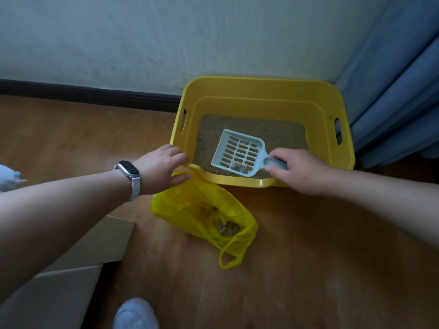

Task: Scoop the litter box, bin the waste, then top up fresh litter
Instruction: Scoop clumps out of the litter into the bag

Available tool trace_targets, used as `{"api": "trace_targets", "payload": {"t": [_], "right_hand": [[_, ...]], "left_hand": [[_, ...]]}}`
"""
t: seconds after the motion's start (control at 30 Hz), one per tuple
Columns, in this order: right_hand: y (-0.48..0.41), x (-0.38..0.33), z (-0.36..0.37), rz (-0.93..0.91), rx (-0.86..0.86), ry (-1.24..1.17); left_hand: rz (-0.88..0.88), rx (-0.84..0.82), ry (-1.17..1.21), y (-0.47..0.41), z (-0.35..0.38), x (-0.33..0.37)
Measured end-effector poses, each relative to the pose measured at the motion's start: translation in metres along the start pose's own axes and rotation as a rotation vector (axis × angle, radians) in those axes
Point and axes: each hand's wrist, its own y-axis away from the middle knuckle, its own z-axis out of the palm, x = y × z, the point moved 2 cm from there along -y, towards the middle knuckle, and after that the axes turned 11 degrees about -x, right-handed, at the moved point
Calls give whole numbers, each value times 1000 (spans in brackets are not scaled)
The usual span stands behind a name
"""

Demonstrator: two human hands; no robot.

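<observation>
Centre right of the frame, over the yellow litter box [261,89], my right hand [299,170] grips the handle of the slotted scoop [240,150], a few clumps [240,166] lodged at its handle end. Its long axis runs lower right to upper left. Below and left lies the yellow bag [204,214], its upper edge pinched, I judge, by my left hand [161,167]; the tip-out goes that way.

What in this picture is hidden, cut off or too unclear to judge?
Head view:
- scoop handle: mostly covered by the right hand.
- left hand: whether it grips the yellow bag or the litter box rim is unclear; its fingers hide the contact.
- pale object at the left edge: cut off, blurred.
</observation>
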Motion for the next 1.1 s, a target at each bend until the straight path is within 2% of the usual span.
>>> {"api": "trace_targets", "payload": {"t": [0.1,0.2,0.47,0.6,0.77,0.97,1.1], "right_hand": [[7,-15,14,-44,-28,52],[8,-27,29,-67,-46,214],[-14,-35,72,-156,-92,465],[-21,-43,83,-390,127,655],[-23,-47,87,-554,219,781],[-22,-46,77,-537,273,764],[-20,-49,67,-451,282,674]], "left_hand": [[61,-17,-115,6,1,-4],[69,-16,-198,13,2,-12],[63,-63,-276,21,5,-26],[51,-77,-277,20,6,-26],[39,-63,-244,20,11,-27],[39,-45,-241,20,10,-27],[40,-37,-240,20,8,-28]]}}
